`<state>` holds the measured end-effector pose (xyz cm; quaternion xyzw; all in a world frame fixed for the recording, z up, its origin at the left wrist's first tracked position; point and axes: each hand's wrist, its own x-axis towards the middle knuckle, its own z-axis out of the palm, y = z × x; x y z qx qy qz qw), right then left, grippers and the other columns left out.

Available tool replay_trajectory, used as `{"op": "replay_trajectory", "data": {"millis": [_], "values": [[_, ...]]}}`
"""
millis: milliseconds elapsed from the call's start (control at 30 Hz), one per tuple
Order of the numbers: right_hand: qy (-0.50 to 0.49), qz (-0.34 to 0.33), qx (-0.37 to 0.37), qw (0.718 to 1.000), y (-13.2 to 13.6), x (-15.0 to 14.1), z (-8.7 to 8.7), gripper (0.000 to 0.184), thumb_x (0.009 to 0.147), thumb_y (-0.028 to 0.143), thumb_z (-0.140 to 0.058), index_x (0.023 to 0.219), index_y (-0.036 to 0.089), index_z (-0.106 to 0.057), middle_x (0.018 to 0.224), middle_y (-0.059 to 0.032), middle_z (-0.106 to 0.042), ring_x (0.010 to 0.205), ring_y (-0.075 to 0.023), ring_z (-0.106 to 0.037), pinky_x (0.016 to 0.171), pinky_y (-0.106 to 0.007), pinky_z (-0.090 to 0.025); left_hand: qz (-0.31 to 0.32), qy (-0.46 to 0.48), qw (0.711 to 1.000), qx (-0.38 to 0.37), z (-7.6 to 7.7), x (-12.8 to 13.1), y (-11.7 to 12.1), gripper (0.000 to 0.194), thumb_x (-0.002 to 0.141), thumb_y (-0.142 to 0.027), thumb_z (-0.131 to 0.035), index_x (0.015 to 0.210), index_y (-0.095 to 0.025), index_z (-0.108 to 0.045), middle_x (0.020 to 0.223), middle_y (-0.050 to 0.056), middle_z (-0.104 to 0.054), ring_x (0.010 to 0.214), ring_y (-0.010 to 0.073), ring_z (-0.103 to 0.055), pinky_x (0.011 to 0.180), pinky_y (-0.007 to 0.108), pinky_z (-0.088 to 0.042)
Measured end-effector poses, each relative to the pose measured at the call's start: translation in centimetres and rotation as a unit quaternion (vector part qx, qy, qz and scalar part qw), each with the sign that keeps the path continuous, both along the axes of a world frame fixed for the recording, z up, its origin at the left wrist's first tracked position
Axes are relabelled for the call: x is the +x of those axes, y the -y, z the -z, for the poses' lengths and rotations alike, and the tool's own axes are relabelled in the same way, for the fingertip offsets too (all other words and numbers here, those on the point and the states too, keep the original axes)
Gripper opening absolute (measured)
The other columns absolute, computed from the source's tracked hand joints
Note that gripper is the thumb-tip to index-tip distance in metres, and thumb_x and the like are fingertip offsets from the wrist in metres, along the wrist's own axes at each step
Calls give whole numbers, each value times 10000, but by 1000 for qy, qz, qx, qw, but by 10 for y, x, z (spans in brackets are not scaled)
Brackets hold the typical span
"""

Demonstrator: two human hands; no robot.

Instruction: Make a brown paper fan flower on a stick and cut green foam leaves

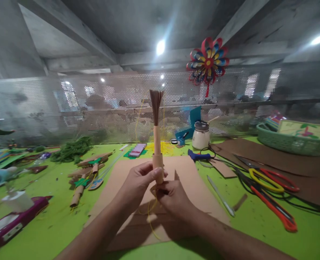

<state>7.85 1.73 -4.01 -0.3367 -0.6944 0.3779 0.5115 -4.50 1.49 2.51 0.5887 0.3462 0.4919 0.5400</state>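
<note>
- The little brush [157, 139] is in the air over the brown sheet [185, 168], midway between the left and right edges of the green surface [196, 195].
- Its long axis stands nearly upright, top leaning slightly left; the bristles [157, 104] flare upward, the tube handle points down.
- The left hand [140, 177] holds the tube's lower part between thumb and fingers.
- The right hand [174, 196] curls narrow at the tube's foot; I can't tell what it grips.
- Yellow thread [150, 222] dangles below, toward the near edge. I'd keep the left pinch steady, the tube straight, and that thread free of snags.
- Scissors [268, 180] lie toward the right edge; a jar [201, 137] stands near the far edge.
</note>
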Motion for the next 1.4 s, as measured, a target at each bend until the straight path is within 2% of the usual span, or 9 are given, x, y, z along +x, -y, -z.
{"op": "replay_trajectory", "data": {"millis": [167,367,533,800,1033,1167,1300,1400], "values": [[114,2,78,990,4,3,-1,226,694,27,-472,526,150,-562,513,33,-473,516,-91,-391,502,-215,-277,-9,49,999,-14,2,2,-1,149,742,-296,-695,769,-150,-684,733,44,-660,694,145,-585,703,268,-459],[303,30,123,945,16,5,-6,192,671,55,-520,501,141,-546,502,25,-492,472,-77,-325,466,-247,-178,-22,72,996,-39,5,2,-3,191,736,-329,-701,783,-146,-674,752,51,-671,687,151,-613,703,285,-484],[379,44,150,912,25,3,-12,138,690,111,-551,569,140,-610,540,0,-565,456,-80,-308,471,-260,-181,-58,71,995,-29,4,3,-3,196,704,-326,-727,739,-145,-662,721,41,-666,671,157,-620,674,290,-493],[374,20,175,910,34,-6,-10,120,657,127,-558,560,152,-624,505,-16,-593,419,-86,-260,452,-285,-133,-132,36,990,-26,6,10,3,192,705,-322,-721,767,-148,-669,721,46,-697,664,166,-632,653,293,-497],[307,-40,182,933,38,-6,-10,136,615,53,-500,543,158,-548,556,15,-570,467,-81,-309,463,-249,-192,-168,27,985,-13,11,10,-1,177,686,-295,-729,747,-142,-666,676,34,-689,645,158,-634,660,283,-503],[302,-67,178,934,39,-6,-14,155,603,20,-481,539,153,-525,579,8,-567,507,-87,-352,485,-231,-234,-172,25,985,-12,11,11,-1,186,682,-289,-732,756,-137,-656,655,29,-678,637,166,-639,643,291,-511],[333,-50,141,931,38,-6,-10,164,655,45,-487,609,154,-600,618,-11,-623,494,-91,-393,465,-235,-222,-165,39,985,-14,12,12,0,210,683,-283,-738,786,-130,-637,705,47,-692,658,170,-651,651,291,-512],[350,-41,119,928,35,-5,-6,165,703,74,-505,676,150,-650,688,-42,-671,547,-111,-477,498,-232,-262,-154,50,987,-25,16,12,-2,239,692,-286,-738,816,-135,-600,750,58,-701,679,172,-658,663,296,-512]]}}
